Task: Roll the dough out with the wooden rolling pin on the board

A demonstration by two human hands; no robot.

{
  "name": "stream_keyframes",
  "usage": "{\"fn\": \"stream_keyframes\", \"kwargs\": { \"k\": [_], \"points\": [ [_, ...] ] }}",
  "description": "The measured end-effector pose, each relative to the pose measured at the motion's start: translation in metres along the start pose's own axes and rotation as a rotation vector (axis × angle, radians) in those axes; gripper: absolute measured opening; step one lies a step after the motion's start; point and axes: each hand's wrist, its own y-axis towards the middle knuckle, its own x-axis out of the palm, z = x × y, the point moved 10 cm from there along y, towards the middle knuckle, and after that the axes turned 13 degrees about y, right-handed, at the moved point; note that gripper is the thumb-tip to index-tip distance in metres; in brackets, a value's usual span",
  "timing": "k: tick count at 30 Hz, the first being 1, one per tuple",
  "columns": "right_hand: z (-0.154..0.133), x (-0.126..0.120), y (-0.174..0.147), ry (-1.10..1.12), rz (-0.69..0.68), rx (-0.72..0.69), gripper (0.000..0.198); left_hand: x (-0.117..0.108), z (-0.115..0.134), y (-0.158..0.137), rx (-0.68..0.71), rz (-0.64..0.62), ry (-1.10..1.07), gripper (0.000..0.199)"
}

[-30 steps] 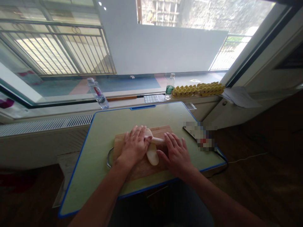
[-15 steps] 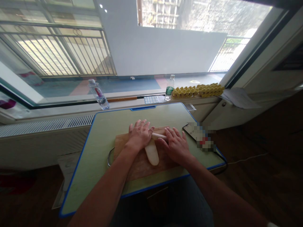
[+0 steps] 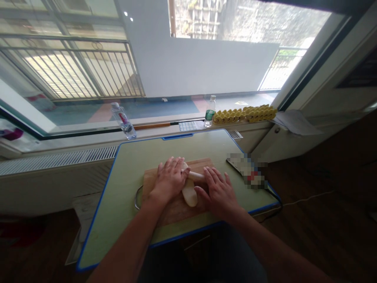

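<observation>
A pale rolling pin (image 3: 196, 177) lies across a long flat strip of dough (image 3: 190, 195) on a wooden cutting board (image 3: 173, 212). My left hand (image 3: 171, 175) rests flat over the pin's left end, fingers stretched forward. Over its right end lies my right hand (image 3: 217, 190), with fingers extended and the thumb apart. Both palms press on the pin from above and hide its ends. The dough's near end shows between my hands, and a bit of its far end shows by my left fingertips.
The board sits on a green table with a blue edge (image 3: 118, 196). A phone (image 3: 240, 165), partly blurred out, lies at the right with a cable. On the windowsill stand two plastic bottles (image 3: 125, 124), beside a yellow braided item (image 3: 244, 114). A metal handle (image 3: 137, 196) sticks out at the board's left.
My hands and the rolling pin have come slightly nearer to me along the dough. The dough's far end now shows past the pin. The camera view has shifted a little.
</observation>
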Motion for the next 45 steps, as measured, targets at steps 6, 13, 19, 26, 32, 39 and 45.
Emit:
{"fn": "stream_keyframes", "kwargs": {
  "k": [6,13,19,26,32,39,45],
  "points": [
    [0.007,-0.005,0.02,-0.001,0.008,0.037,0.069,-0.004,0.004,0.023,0.012,0.028,0.026,0.066],
    [-0.003,0.0,-0.002,-0.001,0.015,-0.008,0.072,0.001,0.0,-0.007,-0.006,0.034,0.006,0.068],
    [-0.007,0.003,-0.013,-0.014,0.025,-0.04,0.074,0.002,-0.002,-0.019,0.003,0.036,-0.001,0.066],
    [0.008,-0.006,0.023,-0.024,0.029,0.029,0.071,-0.002,0.006,0.026,0.024,0.047,0.01,0.067],
    [0.007,-0.004,0.019,-0.025,0.025,0.023,0.073,0.0,0.006,0.018,0.009,0.048,0.002,0.066],
    [-0.006,0.004,-0.017,-0.012,0.039,-0.067,0.077,0.005,0.0,-0.031,0.013,0.063,0.005,0.068],
    [0.005,-0.001,0.012,-0.011,0.051,-0.003,0.073,0.001,0.003,-0.001,0.004,0.022,-0.018,0.066]
  ]
}}
